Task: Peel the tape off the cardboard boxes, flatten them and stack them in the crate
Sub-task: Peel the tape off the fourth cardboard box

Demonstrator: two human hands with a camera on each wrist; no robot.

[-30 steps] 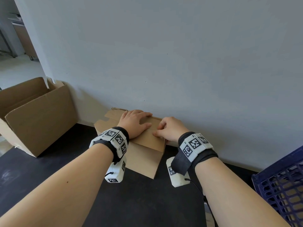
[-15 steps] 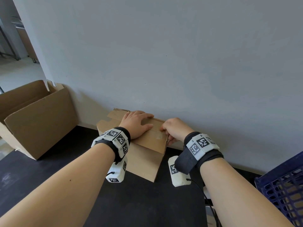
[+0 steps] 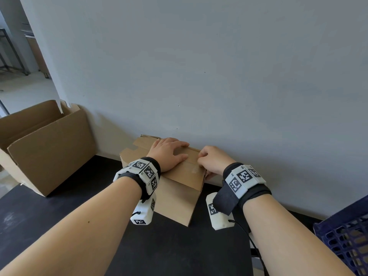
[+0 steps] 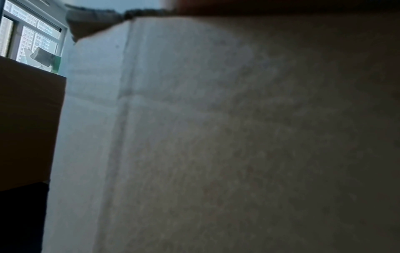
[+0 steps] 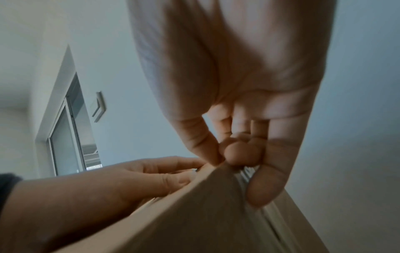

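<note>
Left hand (image 3: 169, 153) still flat on small box (image 3: 179, 188), right hand (image 3: 212, 162) unmoved — fingers pinching its top edge

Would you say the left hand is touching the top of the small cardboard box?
Touching: the head view shows the left hand lying flat on the small cardboard box.

A small brown cardboard box (image 3: 179, 188) is sitting closed on the dark table, its far side touching the grey wall; its top is sloping down toward the wall; a bigger brown box (image 3: 45, 148) is standing open at the left, well apart, flaps raised; a dark blue lattice crate (image 3: 346, 234) is showing at the right edge; tape is too faint to make out.
</note>
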